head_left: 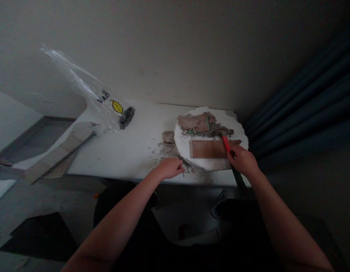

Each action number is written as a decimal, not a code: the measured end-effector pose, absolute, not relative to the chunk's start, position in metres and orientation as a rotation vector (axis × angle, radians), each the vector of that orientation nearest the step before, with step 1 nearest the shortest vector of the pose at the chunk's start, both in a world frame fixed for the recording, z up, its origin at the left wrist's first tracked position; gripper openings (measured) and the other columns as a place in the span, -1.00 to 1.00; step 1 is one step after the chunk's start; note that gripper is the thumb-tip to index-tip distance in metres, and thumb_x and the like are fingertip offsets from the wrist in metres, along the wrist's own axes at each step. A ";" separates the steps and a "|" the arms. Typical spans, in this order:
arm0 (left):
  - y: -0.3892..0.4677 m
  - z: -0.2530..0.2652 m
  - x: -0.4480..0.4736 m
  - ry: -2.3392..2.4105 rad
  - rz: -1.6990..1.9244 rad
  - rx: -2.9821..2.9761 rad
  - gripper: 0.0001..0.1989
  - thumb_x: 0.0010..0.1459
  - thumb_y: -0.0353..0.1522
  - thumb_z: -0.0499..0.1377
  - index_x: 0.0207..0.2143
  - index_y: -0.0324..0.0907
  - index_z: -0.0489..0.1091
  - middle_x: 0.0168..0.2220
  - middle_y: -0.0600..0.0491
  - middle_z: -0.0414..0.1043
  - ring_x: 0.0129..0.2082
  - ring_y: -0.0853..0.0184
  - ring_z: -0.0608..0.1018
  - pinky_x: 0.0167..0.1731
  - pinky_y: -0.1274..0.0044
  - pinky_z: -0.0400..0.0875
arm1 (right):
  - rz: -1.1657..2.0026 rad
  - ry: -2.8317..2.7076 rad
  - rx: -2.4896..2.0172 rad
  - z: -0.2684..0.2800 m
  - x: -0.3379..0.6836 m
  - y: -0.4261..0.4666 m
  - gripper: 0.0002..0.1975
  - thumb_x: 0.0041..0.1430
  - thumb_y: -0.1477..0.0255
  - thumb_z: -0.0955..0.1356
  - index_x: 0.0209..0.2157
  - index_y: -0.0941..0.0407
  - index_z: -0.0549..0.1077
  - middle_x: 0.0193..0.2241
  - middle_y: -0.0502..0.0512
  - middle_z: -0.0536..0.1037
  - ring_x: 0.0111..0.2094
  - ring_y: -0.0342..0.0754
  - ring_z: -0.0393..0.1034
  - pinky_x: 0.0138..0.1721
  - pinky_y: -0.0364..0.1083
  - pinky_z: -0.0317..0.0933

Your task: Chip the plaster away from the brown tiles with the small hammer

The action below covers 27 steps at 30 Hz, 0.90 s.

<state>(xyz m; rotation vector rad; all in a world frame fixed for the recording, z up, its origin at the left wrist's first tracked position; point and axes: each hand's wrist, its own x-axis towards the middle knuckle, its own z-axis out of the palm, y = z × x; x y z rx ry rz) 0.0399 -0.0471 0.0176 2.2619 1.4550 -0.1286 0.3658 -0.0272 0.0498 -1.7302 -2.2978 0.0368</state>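
My right hand (241,160) is wrapped round a hammer (226,142) with a red neck; a dark length of handle seems to run on below the fist. The hammer's head lies over grey rubble (209,133), beyond a flat brown board (207,149). This board rests on a round white slab (180,145) with a ragged rim. At the slab's near left edge, my left hand (172,168) is closed; what its fingers hold, if anything, is hidden. Thin dark sticks or wires (186,162) lie beside it. A cracked, textured brown piece (193,122) sits on the slab's far side.
On the white table (129,151), a smaller brown chunk (168,136) lies amid crumbs left of the slab. A clear plastic bag (107,107) with dark grains stands further left, near a cardboard strip (58,155). Dark curtains (299,98) hang at the right.
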 end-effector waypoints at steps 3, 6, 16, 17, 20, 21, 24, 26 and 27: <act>-0.065 -0.008 0.060 1.586 -0.343 2.220 -0.62 0.23 -0.14 -0.01 -0.23 -0.20 0.46 -0.19 -0.17 0.55 -0.17 0.11 0.57 -0.24 0.39 0.40 | 0.093 -2.228 -1.736 0.042 0.371 -0.049 -0.89 0.19 0.38 0.29 -0.37 0.11 0.40 -0.37 0.10 0.48 -0.41 -0.03 0.36 -0.43 -0.11 0.07; -0.069 -0.026 0.072 1.698 -0.417 2.145 -0.56 0.24 -0.13 -0.02 -0.12 -0.26 0.46 -0.09 -0.27 0.52 -0.04 0.03 0.54 -0.12 0.33 0.41 | 0.181 -2.181 -1.704 0.034 0.369 -0.071 -0.89 0.19 0.37 0.29 -0.33 0.10 0.41 -0.36 0.08 0.48 -0.39 -0.04 0.37 -0.39 -0.11 0.11; -0.060 -0.041 0.075 1.832 -0.349 2.050 -0.70 0.15 -0.25 0.10 -0.15 -0.20 0.49 -0.04 -0.23 0.52 -0.03 0.07 0.55 -0.12 0.38 0.43 | 0.109 -2.093 -1.748 0.014 0.369 -0.066 -0.90 0.19 0.40 0.29 -0.31 0.11 0.42 -0.26 0.14 0.45 -0.27 0.02 0.37 -0.26 -0.07 0.20; -0.060 -0.042 0.076 1.837 -0.336 2.048 -0.71 0.15 -0.24 0.11 -0.17 -0.19 0.49 -0.05 -0.22 0.52 -0.04 0.06 0.55 -0.13 0.38 0.44 | 0.089 -2.092 -1.753 0.012 0.368 -0.064 -0.90 0.19 0.40 0.30 -0.30 0.11 0.43 -0.24 0.16 0.44 -0.24 0.04 0.36 -0.23 -0.06 0.21; -0.059 -0.043 0.078 1.840 -0.289 2.064 -0.69 0.15 -0.22 0.09 -0.19 -0.20 0.50 -0.08 -0.24 0.53 -0.05 0.03 0.56 -0.15 0.35 0.45 | 0.002 -2.104 -1.754 0.005 0.367 -0.060 -0.86 0.18 0.40 0.32 -0.25 0.14 0.45 -0.20 0.22 0.42 -0.14 0.11 0.31 -0.14 -0.02 0.22; -0.059 -0.043 0.078 1.837 -0.275 2.074 -0.68 0.15 -0.22 0.08 -0.19 -0.21 0.51 -0.09 -0.25 0.53 -0.06 0.02 0.56 -0.16 0.34 0.45 | -0.028 -2.108 -1.756 0.004 0.366 -0.059 -0.84 0.18 0.40 0.32 -0.22 0.15 0.46 -0.18 0.24 0.40 -0.12 0.12 0.30 -0.12 0.00 0.21; -0.057 -0.043 0.080 1.823 -0.248 2.101 -0.70 0.14 -0.29 0.07 -0.20 -0.24 0.52 -0.12 -0.26 0.54 -0.09 0.02 0.57 -0.19 0.34 0.46 | -0.093 -2.105 -1.812 0.001 0.365 -0.053 -0.77 0.18 0.39 0.33 -0.14 0.19 0.45 -0.16 0.29 0.37 -0.12 0.15 0.27 -0.11 0.03 0.21; -0.055 -0.043 0.081 1.808 -0.241 2.118 -0.72 0.10 -0.33 0.08 -0.22 -0.24 0.52 -0.15 -0.25 0.55 -0.11 0.03 0.58 -0.20 0.35 0.47 | -0.109 -2.089 -1.870 0.001 0.365 -0.048 -0.73 0.19 0.38 0.32 -0.11 0.20 0.43 -0.15 0.31 0.36 -0.13 0.16 0.26 -0.13 0.04 0.21; -0.054 -0.042 0.081 1.799 -0.241 2.127 -0.72 0.09 -0.35 0.09 -0.23 -0.24 0.53 -0.16 -0.25 0.55 -0.11 0.04 0.58 -0.20 0.36 0.46 | -0.108 -2.083 -1.888 0.001 0.365 -0.045 -0.72 0.19 0.37 0.32 -0.09 0.21 0.42 -0.14 0.31 0.36 -0.13 0.16 0.26 -0.14 0.04 0.21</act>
